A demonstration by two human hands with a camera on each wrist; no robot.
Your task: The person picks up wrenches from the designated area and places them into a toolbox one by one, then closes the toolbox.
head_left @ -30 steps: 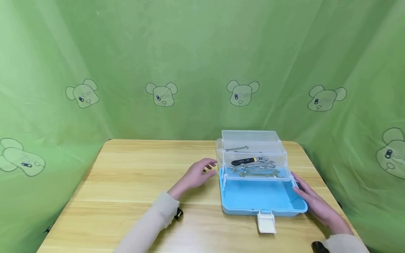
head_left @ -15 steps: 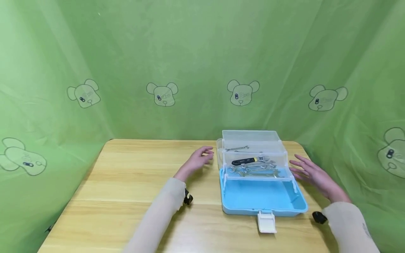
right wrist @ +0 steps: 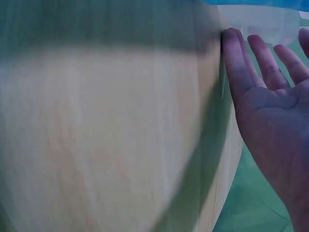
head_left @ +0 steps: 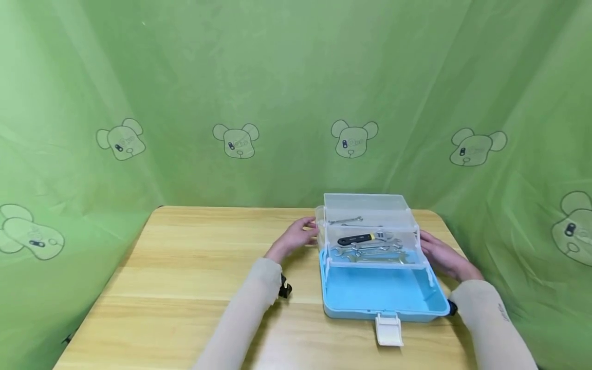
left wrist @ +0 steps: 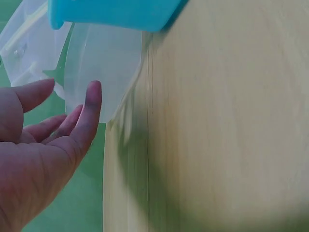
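A toolbox with a light blue base (head_left: 381,288) stands opened out, its clear lid (head_left: 320,216) behind and its clear trays (head_left: 333,231) spread above the base. In the trays lie several wrenches (head_left: 376,252) and an adjustable wrench (head_left: 358,239) with a black handle. My left hand (head_left: 296,235) is at the lid's left side. In the left wrist view its fingers (left wrist: 91,108) are parted close to the clear plastic, gripping nothing. At the right side of the trays is my right hand (head_left: 444,255), its fingers (right wrist: 236,63) extended by the clear lid. Contact is unclear on both sides.
A white latch (head_left: 388,331) hangs from the base's front over the wooden table (head_left: 194,267). Green curtain (head_left: 287,92) printed with bear heads surrounds the table's back and sides.
My right hand has left the base's front right side and gone back to beside the trays. The left hand has shifted slightly back and in toward the lid. The toolbox has stayed put.
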